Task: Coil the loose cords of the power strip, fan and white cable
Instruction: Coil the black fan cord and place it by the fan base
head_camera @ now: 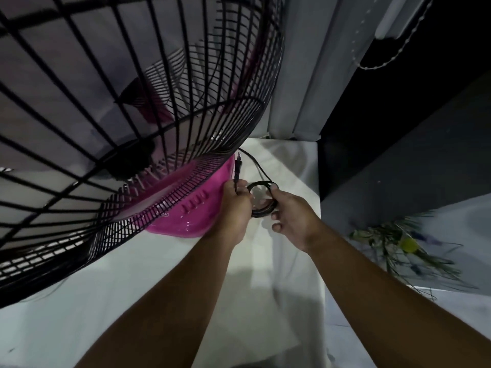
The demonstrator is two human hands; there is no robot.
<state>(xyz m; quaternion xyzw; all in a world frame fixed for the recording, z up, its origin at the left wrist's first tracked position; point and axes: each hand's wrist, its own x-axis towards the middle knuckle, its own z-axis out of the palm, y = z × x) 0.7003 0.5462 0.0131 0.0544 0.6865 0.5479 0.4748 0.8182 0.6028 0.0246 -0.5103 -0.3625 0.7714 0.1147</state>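
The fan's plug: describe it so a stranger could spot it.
Find the big black fan grille and its pink base. Beside the base, the plug is the straight black stub rising above the left hand, unlike the round coil alongside.

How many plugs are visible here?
1: the black plug sticks up from the left hand, beside the fan's pink base; the right hand holds its coiled cord. Others may be hidden.

Black wire fan grille (132, 128), magenta fan base (191, 208), black coiled cord (261, 199), white cloth (159, 288)

Bare forearms (186, 301) end in the left hand (235, 205) and right hand (292, 216).
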